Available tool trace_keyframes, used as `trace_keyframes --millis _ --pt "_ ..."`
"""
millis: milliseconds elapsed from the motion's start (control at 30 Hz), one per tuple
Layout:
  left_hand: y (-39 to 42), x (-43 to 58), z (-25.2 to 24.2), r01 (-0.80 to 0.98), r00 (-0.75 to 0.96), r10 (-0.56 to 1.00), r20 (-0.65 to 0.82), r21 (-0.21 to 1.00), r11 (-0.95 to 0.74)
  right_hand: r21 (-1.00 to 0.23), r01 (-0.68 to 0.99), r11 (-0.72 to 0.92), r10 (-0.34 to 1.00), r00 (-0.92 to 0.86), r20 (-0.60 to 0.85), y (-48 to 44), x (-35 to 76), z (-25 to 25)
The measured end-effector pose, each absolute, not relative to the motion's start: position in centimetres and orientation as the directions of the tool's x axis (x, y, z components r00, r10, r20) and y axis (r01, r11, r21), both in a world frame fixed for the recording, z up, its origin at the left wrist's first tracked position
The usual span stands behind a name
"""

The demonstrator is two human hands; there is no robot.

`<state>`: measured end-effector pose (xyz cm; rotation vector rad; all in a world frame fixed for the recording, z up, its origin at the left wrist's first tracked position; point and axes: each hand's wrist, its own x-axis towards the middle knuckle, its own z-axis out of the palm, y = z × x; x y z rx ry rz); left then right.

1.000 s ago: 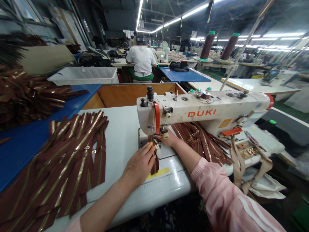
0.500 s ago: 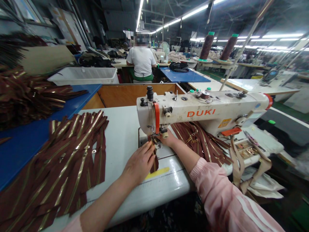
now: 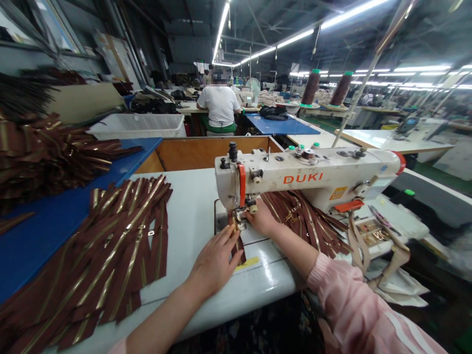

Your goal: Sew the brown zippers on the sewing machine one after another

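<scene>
A white DUKI industrial sewing machine (image 3: pixel 306 179) stands on a white table top (image 3: pixel 184 206). Under its presser foot (image 3: pixel 241 216) runs a brown zipper with gold teeth (image 3: pixel 236 243), its lower end hanging toward me. My left hand (image 3: pixel 216 263) is on that tape in front of the foot, its fingers against it. My right hand (image 3: pixel 263 221) reaches in behind the needle area, and its fingertips are hidden by the machine head. A stack of brown zippers (image 3: pixel 121 250) lies left of my left hand, and another heap (image 3: pixel 304 221) lies under the machine arm.
A blue table top (image 3: pixel 44 246) to the left carries another bundle of zippers (image 3: pixel 47 157). Tan straps (image 3: pixel 359 246) hang off the table's right side. Behind the wooden partition (image 3: pixel 210 155), a person in a white shirt (image 3: pixel 219 105) sits at another workstation. Thread cones (image 3: pixel 311 87) stand back right.
The whole view has shifted slightly down and to the right as my head moved. The zipper remains under the presser foot, and my hands stay in nearly the same place on it.
</scene>
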<state>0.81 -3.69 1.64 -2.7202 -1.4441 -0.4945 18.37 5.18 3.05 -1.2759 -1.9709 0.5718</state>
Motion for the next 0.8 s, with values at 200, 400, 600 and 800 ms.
trace_keyframes --millis 200,400,600,800 --pt "-4.8 1.1 1.2 0.806 0.506 0.796 0.332 0.148 -0.573 -0.554 0.637 0.536 0.836 -0.307 0.455 -1.3 19.7 2.3" --pt "-4.8 1.2 1.3 0.797 0.519 0.786 0.337 0.142 -0.587 -0.553 0.637 0.538 0.840 -0.353 0.411 -4.5 19.7 1.4" --pt "-4.6 1.1 1.5 0.795 0.494 0.794 0.355 0.184 -0.578 -0.549 0.640 0.538 0.841 -0.362 0.402 -4.2 19.8 1.7" --pt "-3.4 1.2 1.7 0.799 0.481 0.792 0.377 0.184 -0.573 -0.559 0.657 0.506 0.860 -0.340 0.380 -2.6 19.9 2.1"
